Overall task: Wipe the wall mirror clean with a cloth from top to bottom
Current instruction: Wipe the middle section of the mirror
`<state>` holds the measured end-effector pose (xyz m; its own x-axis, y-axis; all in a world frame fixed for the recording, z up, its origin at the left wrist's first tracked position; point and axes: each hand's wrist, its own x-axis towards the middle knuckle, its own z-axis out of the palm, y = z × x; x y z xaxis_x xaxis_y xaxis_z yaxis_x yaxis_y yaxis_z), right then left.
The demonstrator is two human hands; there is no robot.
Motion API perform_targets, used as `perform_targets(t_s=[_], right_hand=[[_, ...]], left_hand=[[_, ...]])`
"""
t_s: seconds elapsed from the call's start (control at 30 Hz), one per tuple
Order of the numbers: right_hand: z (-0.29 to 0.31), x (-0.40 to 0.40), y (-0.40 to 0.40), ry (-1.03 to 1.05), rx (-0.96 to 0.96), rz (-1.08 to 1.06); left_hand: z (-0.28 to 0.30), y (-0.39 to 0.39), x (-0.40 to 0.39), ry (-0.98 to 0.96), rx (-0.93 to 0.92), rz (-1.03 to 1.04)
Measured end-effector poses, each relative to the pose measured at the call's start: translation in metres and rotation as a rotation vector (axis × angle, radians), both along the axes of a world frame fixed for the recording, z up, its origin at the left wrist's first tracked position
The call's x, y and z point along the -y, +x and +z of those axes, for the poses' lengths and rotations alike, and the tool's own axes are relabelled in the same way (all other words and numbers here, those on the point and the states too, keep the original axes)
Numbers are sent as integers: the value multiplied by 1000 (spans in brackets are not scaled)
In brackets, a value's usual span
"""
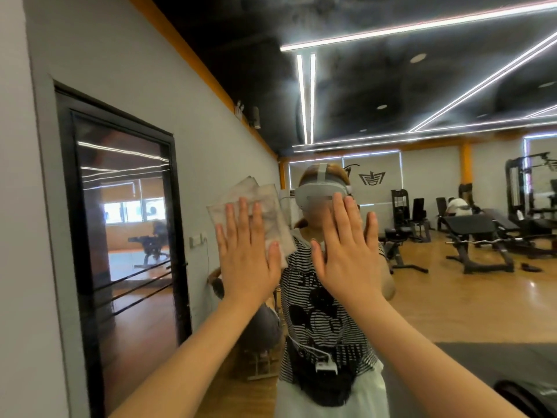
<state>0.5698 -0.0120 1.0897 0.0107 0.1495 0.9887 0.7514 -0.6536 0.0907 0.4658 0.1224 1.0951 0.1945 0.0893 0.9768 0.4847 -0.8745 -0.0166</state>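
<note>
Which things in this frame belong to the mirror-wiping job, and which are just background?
Belongs to the job:
wall mirror, filling most of the view
cloth, pressed flat on the glass
left hand, fingers straight, on the cloth
right hand, flat on the glass

Just about:
black-framed door
reflected weight benches
ceiling light strips

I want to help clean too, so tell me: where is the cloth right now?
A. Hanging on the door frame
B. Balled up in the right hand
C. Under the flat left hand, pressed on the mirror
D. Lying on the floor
C: the cloth sits flat under the straight fingers of the left hand against the mirror, while the right hand is flat and bare.
</note>
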Motion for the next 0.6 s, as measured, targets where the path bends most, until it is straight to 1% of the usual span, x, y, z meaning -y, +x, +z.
perform_targets(t_s=[0.1,0.3,0.4,0.5,0.6], right_hand=[[1,1,-1,1,-2,4],[4,5,-3,-35,-29,9],[5,13,-3,-77,-31,51],[5,35,4,-119,-6,102],[7,70,20,-70,-29,57]], left_hand=[[0,-5,-5,64,-24,2],[1,-6,-5,52,-30,5],[2,-6,-3,47,-31,8],[3,-7,-1,49,-23,13],[3,-6,-1,56,-17,13]])
